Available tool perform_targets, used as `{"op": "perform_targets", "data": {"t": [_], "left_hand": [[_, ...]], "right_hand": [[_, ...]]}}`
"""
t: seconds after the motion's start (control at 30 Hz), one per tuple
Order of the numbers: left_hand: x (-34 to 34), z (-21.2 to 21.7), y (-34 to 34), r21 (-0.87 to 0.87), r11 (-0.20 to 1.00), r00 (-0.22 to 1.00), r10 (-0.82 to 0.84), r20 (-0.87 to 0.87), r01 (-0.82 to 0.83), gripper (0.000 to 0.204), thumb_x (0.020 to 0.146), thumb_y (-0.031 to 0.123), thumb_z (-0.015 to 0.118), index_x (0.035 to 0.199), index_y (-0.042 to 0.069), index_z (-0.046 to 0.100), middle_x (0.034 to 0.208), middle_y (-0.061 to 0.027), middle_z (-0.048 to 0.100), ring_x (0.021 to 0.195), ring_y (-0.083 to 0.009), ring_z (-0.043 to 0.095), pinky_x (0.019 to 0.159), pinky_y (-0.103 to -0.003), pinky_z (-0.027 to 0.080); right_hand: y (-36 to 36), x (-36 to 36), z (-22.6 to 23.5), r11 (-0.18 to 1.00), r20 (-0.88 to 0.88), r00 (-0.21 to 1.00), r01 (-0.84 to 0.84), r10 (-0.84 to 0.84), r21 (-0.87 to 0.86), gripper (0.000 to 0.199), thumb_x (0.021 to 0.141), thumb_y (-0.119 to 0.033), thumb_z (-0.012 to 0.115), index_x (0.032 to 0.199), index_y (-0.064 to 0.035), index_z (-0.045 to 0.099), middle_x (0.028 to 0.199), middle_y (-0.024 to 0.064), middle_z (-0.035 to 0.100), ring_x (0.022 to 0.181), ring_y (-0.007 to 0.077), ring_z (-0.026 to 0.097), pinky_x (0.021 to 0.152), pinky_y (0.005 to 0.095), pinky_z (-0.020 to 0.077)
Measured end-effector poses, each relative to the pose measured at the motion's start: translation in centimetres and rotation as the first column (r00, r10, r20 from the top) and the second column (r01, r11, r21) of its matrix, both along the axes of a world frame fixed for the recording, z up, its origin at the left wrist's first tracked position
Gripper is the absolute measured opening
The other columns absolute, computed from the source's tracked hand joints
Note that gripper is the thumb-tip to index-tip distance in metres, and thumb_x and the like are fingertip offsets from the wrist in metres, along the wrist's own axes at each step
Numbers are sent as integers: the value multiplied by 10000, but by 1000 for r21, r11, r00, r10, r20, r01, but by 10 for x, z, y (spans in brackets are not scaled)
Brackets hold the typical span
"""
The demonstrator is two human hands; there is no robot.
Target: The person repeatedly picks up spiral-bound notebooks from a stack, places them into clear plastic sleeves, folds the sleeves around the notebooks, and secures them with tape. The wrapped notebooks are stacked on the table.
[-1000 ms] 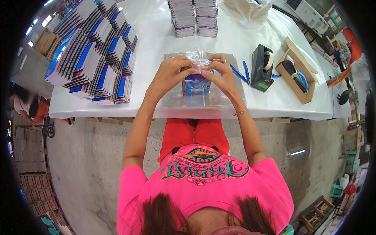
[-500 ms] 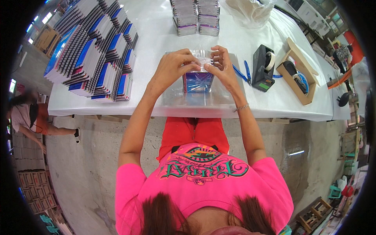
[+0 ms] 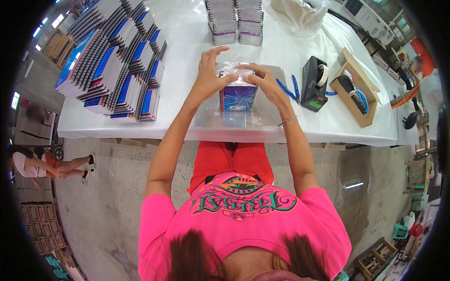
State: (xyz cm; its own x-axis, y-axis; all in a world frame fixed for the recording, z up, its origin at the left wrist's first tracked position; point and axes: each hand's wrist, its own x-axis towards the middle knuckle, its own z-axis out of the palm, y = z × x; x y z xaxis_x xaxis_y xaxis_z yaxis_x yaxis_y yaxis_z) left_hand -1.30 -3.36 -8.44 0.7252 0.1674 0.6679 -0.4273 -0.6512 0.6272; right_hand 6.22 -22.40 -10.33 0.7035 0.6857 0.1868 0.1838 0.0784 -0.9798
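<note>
A stack of small blue-covered notebooks [image 3: 236, 99], partly wrapped in clear plastic film [image 3: 233, 75], stands near the table's front edge. My left hand [image 3: 209, 77] is at its left side, thumb resting on the film at the top, the other fingers lifted and apart. From the right, my right hand [image 3: 263, 80] pinches the folded film over the stack's top edge with thumb and fingers. Beneath the stack lies a flat clear plastic sheet [image 3: 206, 114]. Beside my right hand are blue-handled snips [image 3: 294, 88] and a black tape dispenser [image 3: 313, 84].
Tall stacks of spiral notebooks [image 3: 124, 61] fill the table's left. Wrapped notebook packs [image 3: 236, 23] stand at the far middle, with a crumpled plastic bag [image 3: 300, 16] to their right. An open cardboard box [image 3: 356, 93] holds a black item and blue cable. People are in the background.
My left fingers have lifted up and away from the film, leaving the thumb on it. My right fingers have closed down onto the fold. At far left a person has shifted.
</note>
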Motion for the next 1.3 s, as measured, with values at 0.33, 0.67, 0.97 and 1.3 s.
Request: {"op": "perform_targets", "data": {"t": [0.33, 0.67, 0.97, 1.3], "left_hand": [[2, -23, -9, -863, 498, 819, -528, -225, 85, 182, 837, 104, 685, 996, 37, 627, 981, -74, 637, 885, -143, 623, 781, -251, 499], [4, -17, 9, -743, 647, 731, -589, -344, 171, 197, 824, 204, 730, 964, 104, 633, 963, -39, 637, 880, -112, 591, 782, -246, 451], [7, -17, 22, -643, 714, 709, -603, -366, 275, 240, 793, 200, 767, 971, 63, 682, 950, -42, 657, 911, -127, 602, 836, -264, 454], [4, -18, 22, -648, 691, 705, -631, -324, 321, 169, 823, 167, 741, 965, 85, 701, 1044, -66, 670, 949, -135, 615, 846, -292, 483]], "right_hand": [[12, -10, -16, 983, -130, 982, 150, -136, 102, 309, 851, -203, 660, 1107, -30, 660, 987, 13, 566, 968, 113, 554, 838, 243, 439], [15, -15, -11, 971, -205, 973, 144, -104, 193, 290, 864, -192, 677, 1090, -12, 647, 1001, 79, 665, 904, 112, 608, 818, 236, 473], [10, -15, -15, 972, -3, 980, 199, -200, 127, 280, 856, -161, 686, 1106, -36, 691, 1075, 53, 611, 1017, 124, 569, 858, 261, 462], [-12, -31, 17, 979, 189, 980, 100, -66, -179, 514, 736, -284, 822, 1218, -177, 678, 1227, 80, 535, 1135, 219, 519, 971, 333, 423]]}}
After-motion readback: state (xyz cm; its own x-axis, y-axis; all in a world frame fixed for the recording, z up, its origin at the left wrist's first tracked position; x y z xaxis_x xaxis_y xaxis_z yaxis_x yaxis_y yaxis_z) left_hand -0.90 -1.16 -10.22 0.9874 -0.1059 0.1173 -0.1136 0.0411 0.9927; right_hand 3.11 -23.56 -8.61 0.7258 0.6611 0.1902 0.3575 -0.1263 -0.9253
